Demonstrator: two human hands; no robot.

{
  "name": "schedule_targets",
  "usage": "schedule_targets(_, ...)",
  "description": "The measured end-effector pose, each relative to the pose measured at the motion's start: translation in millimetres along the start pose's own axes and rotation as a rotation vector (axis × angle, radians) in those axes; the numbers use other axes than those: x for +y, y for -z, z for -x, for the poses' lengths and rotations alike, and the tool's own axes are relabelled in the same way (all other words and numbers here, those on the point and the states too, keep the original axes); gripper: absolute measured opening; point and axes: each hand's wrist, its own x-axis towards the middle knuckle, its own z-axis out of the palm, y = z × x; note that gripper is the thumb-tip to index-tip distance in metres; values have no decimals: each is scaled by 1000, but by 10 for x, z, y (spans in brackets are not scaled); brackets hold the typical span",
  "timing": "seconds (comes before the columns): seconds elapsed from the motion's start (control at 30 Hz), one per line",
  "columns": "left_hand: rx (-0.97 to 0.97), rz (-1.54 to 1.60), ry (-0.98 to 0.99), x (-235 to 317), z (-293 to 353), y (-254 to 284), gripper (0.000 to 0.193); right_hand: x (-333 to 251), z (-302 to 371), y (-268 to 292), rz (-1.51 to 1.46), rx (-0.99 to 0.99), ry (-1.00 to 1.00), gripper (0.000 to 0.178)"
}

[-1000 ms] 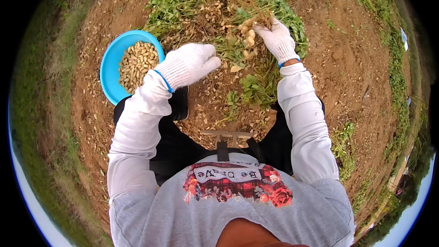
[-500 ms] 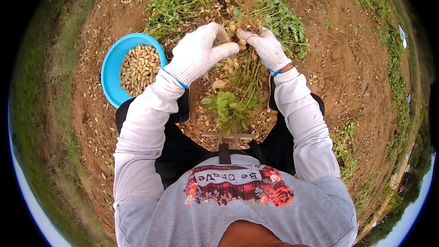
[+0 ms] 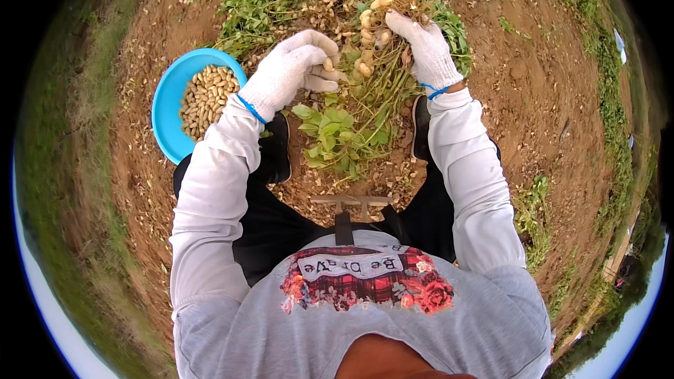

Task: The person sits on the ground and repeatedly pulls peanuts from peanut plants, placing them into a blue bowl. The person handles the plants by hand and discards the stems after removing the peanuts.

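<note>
Clock positions are read from the centre of the head view, twelve being its upper edge. Left hand (image 3: 291, 70), at eleven o'clock, in a white glove of ribbed knit with a blue-edged cuff: the fingers are bent, pinching a single pod (image 3: 328, 64), tan, oval and partly hidden. Right hand (image 3: 432, 52), at one o'clock, in a matching glove: thumb and fingers are closed round the root end of a peanut plant (image 3: 382, 109). Its roots are thin, brown and fibrous; attached pods (image 3: 366, 35), pale, waisted and rough-skinned, hang in a cluster just past twelve, near the left fingertips. Slender green stems trail toward the centre, ending in a spray of smooth oval leaflets (image 3: 326, 130) between the two dark shoes (image 3: 279, 151).

At ten o'clock, a round basin (image 3: 163, 112), smooth, bright blue and apparently plastic, bears a heap of loose pods (image 3: 206, 98). The white left sleeve (image 3: 214, 189) covers the basin's edge at four o'clock, and the left hand stands between basin and plant. From eleven to one, a tangled pile of plants (image 3: 260, 7) shows leaves, stems and pods, partly masked by both gloves. Crumbly brown soil (image 3: 533, 112), strewn with dry fragments, extends to three o'clock; coarse grass (image 3: 56, 161) borders it at nine.
</note>
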Motion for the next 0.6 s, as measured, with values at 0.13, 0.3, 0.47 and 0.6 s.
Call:
schedule_targets(0.13, 64, 159, 129, -46, -137, -193, 34, -28, 84, -58, -257, -42, -22, 35)
schedule_targets(0.3, 129, -848, -173, -145, -150, -535, 80, 83, 46, 42, -292, -121, -83, 39)
schedule_targets(0.47, 151, -704, -46, -252, -212, -578, 63, 146, 34, 26, -270, -112, -83, 45)
schedule_targets(0.6, 281, -903, -338, -309, -207, -536, 46, 188, -35, 62, -167, 8, -25, 43)
